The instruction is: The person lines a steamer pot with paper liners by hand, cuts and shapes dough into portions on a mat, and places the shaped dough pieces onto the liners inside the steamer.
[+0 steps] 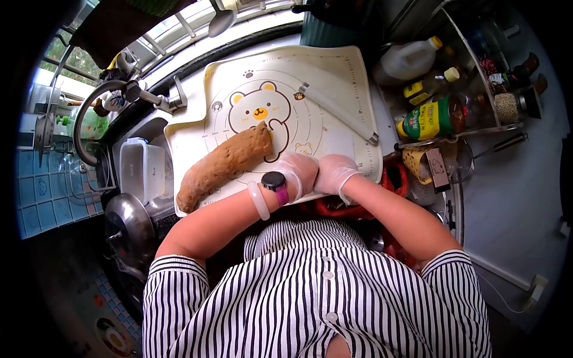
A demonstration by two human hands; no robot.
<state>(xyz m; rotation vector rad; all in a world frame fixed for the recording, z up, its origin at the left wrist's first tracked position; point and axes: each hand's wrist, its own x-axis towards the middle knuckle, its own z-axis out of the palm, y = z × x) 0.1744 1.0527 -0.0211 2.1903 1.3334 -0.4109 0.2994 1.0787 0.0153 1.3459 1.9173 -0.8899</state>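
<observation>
2 gloved hands, left and right, together at the lower edge of a bear-print mat, each grip unclear, brown dough log lying left of centre, rolling pin upper right.

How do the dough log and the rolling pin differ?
The dough log is brown and lumpy; the rolling pin is pale and smooth, with grey ends. The dough log is thick and slightly curved; the rolling pin is slim and straight. Shared: both are elongated and lie on the bear-print mat.
</observation>
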